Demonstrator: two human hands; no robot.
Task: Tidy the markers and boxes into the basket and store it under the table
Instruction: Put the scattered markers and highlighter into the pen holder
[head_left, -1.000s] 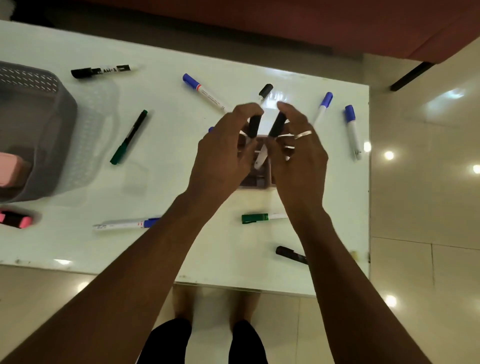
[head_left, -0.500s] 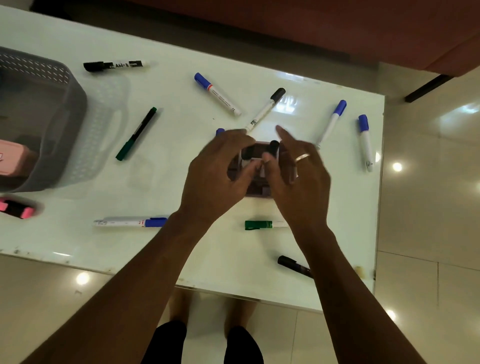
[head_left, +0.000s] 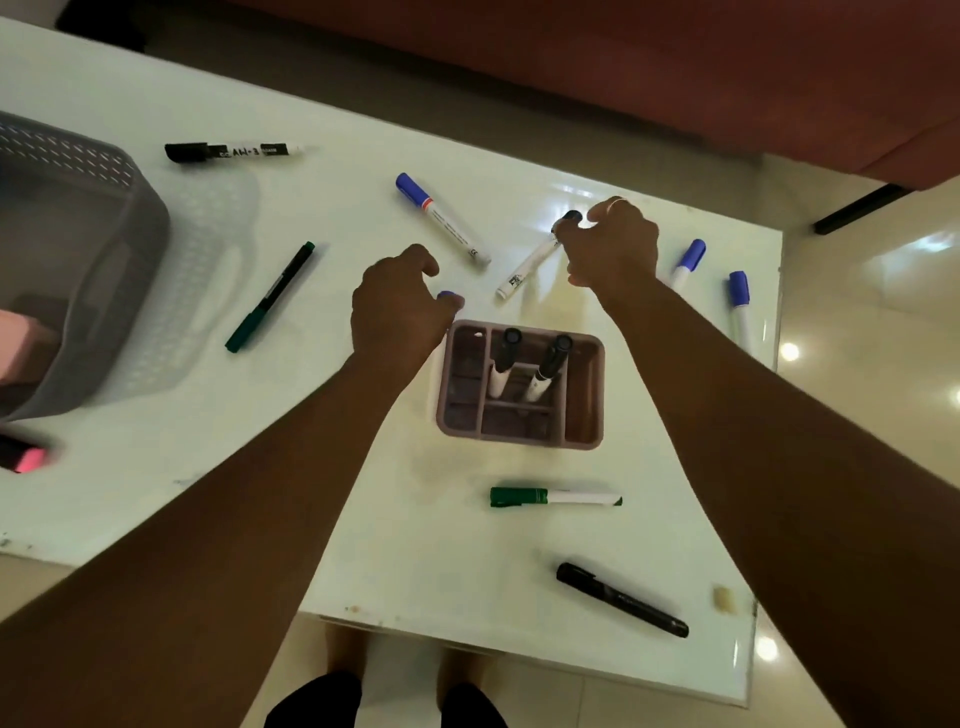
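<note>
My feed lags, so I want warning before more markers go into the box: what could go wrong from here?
The right hand holds the black-capped marker only at its cap end; it may swing or slip.
Both forearms pass close by the organizer box, where two markers lean; a brush could tip it.
The black pen lies near the front edge of the table and might roll off if bumped.
</note>
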